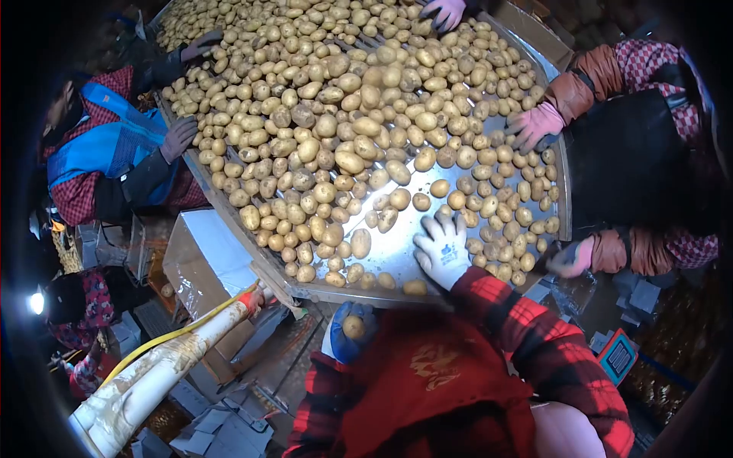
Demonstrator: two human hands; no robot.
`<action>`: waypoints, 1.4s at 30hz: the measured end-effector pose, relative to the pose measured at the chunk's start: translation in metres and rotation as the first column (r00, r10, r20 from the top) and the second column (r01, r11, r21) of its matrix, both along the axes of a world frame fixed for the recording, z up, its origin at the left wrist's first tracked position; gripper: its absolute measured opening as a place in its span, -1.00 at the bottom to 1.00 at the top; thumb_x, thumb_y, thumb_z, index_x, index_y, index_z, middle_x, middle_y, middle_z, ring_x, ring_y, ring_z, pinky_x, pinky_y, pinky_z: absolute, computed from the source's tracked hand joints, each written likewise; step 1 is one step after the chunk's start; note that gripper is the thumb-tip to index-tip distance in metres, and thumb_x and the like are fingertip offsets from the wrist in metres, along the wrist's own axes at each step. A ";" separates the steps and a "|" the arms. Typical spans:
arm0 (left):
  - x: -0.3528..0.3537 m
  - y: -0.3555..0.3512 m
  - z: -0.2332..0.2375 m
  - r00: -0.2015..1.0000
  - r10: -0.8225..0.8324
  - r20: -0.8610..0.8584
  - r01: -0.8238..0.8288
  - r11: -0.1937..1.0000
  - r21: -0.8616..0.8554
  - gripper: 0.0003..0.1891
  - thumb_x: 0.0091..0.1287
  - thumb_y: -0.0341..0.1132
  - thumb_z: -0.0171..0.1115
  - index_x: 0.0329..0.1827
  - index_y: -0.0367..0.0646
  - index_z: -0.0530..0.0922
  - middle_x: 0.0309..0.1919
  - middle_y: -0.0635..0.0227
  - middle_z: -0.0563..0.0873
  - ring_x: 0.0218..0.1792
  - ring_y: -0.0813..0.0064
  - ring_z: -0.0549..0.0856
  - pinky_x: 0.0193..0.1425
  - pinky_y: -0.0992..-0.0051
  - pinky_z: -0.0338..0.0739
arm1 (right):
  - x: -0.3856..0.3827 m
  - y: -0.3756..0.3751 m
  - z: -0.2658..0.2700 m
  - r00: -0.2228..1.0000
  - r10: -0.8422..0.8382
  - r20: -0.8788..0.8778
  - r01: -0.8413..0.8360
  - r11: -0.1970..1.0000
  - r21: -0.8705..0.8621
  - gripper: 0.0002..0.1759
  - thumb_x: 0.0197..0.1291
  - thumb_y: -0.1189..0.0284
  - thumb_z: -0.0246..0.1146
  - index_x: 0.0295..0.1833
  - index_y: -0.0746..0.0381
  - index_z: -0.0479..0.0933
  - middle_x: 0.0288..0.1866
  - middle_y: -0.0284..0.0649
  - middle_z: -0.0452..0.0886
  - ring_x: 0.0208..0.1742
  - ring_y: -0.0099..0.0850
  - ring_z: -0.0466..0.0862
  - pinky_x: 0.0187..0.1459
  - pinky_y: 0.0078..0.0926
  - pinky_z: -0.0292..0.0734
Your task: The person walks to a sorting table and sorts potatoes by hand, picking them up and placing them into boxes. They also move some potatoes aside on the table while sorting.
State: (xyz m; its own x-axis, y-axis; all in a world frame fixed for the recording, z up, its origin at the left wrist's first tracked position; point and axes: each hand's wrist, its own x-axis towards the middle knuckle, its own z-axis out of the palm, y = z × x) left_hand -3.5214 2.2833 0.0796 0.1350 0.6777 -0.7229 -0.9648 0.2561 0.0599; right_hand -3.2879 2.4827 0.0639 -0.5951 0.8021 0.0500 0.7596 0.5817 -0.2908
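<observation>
Many potatoes (305, 122) cover a metal sorting table (424, 221), with bare metal showing near its front. My right hand (443, 248), in a white glove, lies palm down on that metal with its fingers spread, holding nothing; potatoes lie just beyond and to its right. Below the front edge of the table, my left hand (349, 333), in a blue and white glove, is curled round one potato (353, 327).
A person in blue (114, 137) stands at the left edge, gloved hands at the potatoes. At the right, another person's pink gloves (538, 126) reach the table. A white pipe (168, 359) and cardboard box (202, 267) stand lower left.
</observation>
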 end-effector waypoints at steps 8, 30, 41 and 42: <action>0.003 0.030 0.016 0.272 -0.206 -0.940 0.722 0.690 0.058 -0.69 0.68 -0.34 -0.03 0.28 -0.26 0.60 0.05 0.31 0.73 0.07 0.42 0.73 0.21 0.45 0.65 | -0.134 0.163 -0.012 0.973 -0.231 -0.021 0.232 0.972 0.042 -0.28 0.27 -0.03 0.26 0.54 -0.17 0.41 0.63 0.03 0.23 0.62 0.11 0.21 0.49 0.44 0.09; -0.020 0.069 0.009 0.925 -0.308 -0.225 0.322 0.946 0.030 -0.67 0.57 -0.24 0.17 0.29 -0.18 0.52 -0.32 0.48 0.61 -0.26 0.43 0.64 -0.14 0.42 0.59 | 0.006 0.103 0.006 0.912 -0.224 -0.344 0.307 0.929 0.208 -0.46 0.18 0.38 0.34 0.33 0.09 0.58 0.43 -0.04 0.50 0.38 -0.02 0.50 0.49 0.22 0.23; -0.021 0.052 -0.025 0.221 -0.251 -0.942 0.683 0.730 -0.034 -0.83 0.40 -0.33 0.27 -0.01 -0.16 0.63 0.02 0.13 0.70 0.02 0.17 0.70 0.14 0.25 0.61 | -0.067 0.149 -0.021 0.943 -0.331 -0.025 0.332 0.942 0.047 -0.28 0.24 -0.10 0.29 0.52 -0.25 0.44 0.63 0.00 0.23 0.68 0.24 0.02 0.51 0.72 -0.21; -0.022 0.051 -0.025 0.249 -0.267 -0.931 0.669 0.742 -0.033 -0.87 0.36 -0.36 0.32 -0.09 -0.14 0.67 0.08 0.09 0.72 0.07 0.12 0.72 0.18 0.22 0.61 | -0.067 0.128 -0.007 0.956 -0.292 -0.037 0.291 0.956 -0.033 -0.29 0.20 -0.06 0.36 0.49 -0.21 0.49 0.63 0.02 0.22 0.69 0.23 0.02 0.50 0.69 -0.14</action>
State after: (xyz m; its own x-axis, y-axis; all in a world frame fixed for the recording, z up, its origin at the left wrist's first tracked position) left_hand -3.5437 2.3345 0.0549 -0.0187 0.9114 -0.4110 -0.0271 0.4105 0.9115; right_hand -3.3551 2.6105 0.0567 -0.3328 0.9419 0.0454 0.8821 0.3279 -0.3382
